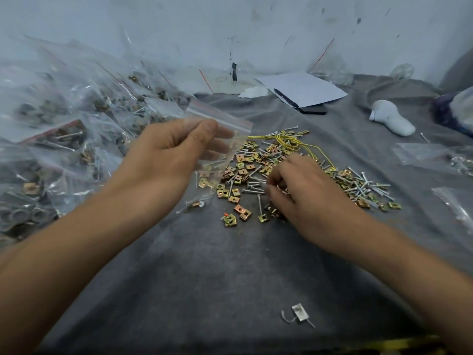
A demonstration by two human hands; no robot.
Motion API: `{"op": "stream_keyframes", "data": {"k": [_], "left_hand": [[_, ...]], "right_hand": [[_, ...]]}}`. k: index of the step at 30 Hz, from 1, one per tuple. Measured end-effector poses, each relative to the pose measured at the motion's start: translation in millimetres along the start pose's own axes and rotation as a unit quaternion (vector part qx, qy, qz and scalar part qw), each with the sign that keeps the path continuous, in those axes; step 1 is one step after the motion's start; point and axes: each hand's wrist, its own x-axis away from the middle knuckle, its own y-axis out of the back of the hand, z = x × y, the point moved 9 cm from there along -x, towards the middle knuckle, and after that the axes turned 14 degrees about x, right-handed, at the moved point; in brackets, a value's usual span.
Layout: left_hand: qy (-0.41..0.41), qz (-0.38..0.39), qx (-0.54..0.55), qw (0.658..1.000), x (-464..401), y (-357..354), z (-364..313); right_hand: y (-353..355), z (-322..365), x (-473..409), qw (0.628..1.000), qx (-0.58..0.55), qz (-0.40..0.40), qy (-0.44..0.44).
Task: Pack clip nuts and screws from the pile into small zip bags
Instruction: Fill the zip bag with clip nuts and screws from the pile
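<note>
Head view shows me a grey cloth-covered bench point(230, 278), and along its left side a big heap of filled clear zip bags point(64, 119). Spread across the middle lies the loose pile of brass-coloured square clip nuts point(242, 172) and long silver screws point(368, 187), with a loop of thin yellow wire point(289, 143) lying on its far part. At the back I see a white sheet of paper point(304, 88) and a white moulded plastic piece point(391, 117). My left hand point(163, 155) pinches a small clear zip bag with a red seal strip point(220, 124) between thumb and fingers, held above the pile's left edge. My right hand point(299, 190) rests on the pile, its grip curled over pieces; what it holds I cannot tell.
</note>
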Motion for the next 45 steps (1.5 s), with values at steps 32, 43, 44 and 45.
{"op": "stream_keyframes", "data": {"k": [32,43,44,45], "left_hand": [[-0.002,0.190,0.101,0.977,31.2,-65.9,-7.0],[0.015,0.166,0.104,0.981,28.1,-57.8,-7.8],[0.017,0.162,0.106,0.981,27.8,-56.6,-7.3],[0.019,0.160,0.109,0.981,27.6,-55.9,-7.2]], "right_hand": [[51.7,-9.7,15.1,0.802,-0.585,-0.122,0.010],[54.6,-15.6,17.3,0.852,-0.509,-0.125,0.009],[57.7,-17.5,17.1,0.863,-0.488,-0.127,0.012],[59.6,-18.2,17.0,0.876,-0.465,-0.124,0.019]]}}
